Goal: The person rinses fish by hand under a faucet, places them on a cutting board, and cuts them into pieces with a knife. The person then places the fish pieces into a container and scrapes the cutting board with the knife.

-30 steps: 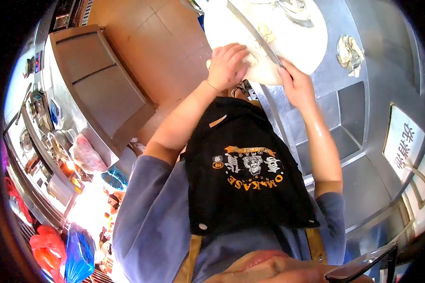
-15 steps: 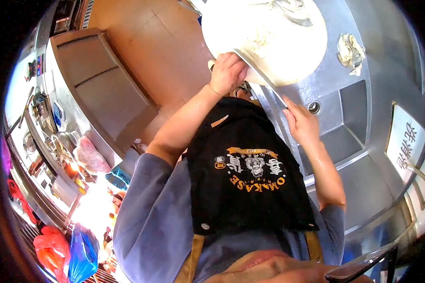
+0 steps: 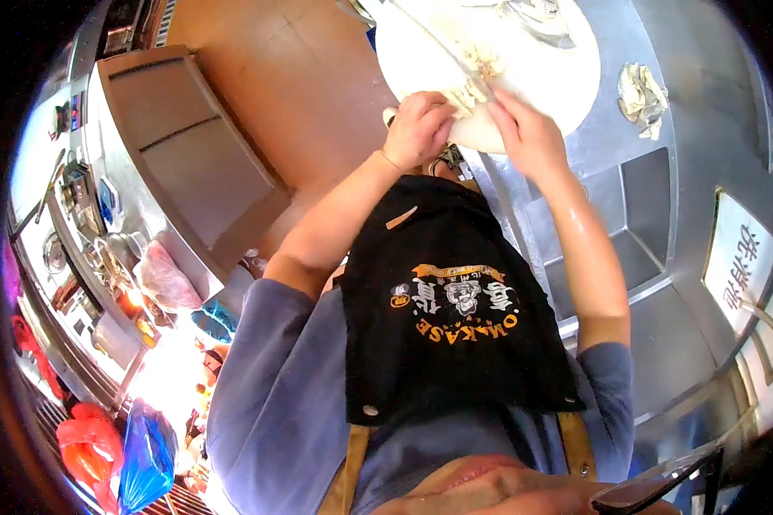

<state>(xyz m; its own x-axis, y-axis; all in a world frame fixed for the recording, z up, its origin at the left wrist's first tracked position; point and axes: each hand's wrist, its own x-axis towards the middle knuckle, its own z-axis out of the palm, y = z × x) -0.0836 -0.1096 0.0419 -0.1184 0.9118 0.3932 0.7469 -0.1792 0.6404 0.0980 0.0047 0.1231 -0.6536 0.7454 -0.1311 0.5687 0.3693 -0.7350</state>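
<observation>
My right hand (image 3: 531, 133) is closed round the handle end of a long knife (image 3: 442, 45), whose blade slants up and left across the round white cutting board (image 3: 567, 94). Chopped pale yellowish pieces (image 3: 483, 62) lie beside the blade and near my fingers. My left hand (image 3: 418, 129) is at the board's near left edge, with its fingers curled; what they hold, if anything, is hidden. Between the hands, a pale whitish patch (image 3: 474, 133) shows at the board's near edge, too bright to make out.
A crumpled cloth (image 3: 641, 96) lies on the steel counter right of the board. Nearer is a sink (image 3: 644, 202), with a sign (image 3: 740, 249) and a tap (image 3: 769, 330) farther right. Pale wrapped stuff (image 3: 541, 17) sits on the board's far side. Plastic bags (image 3: 150, 455) hang lower left.
My right hand has moved up and left onto the board, and the knife has swung away from my body, its blade now over the board. My left hand has left the blade and barely shifted.
</observation>
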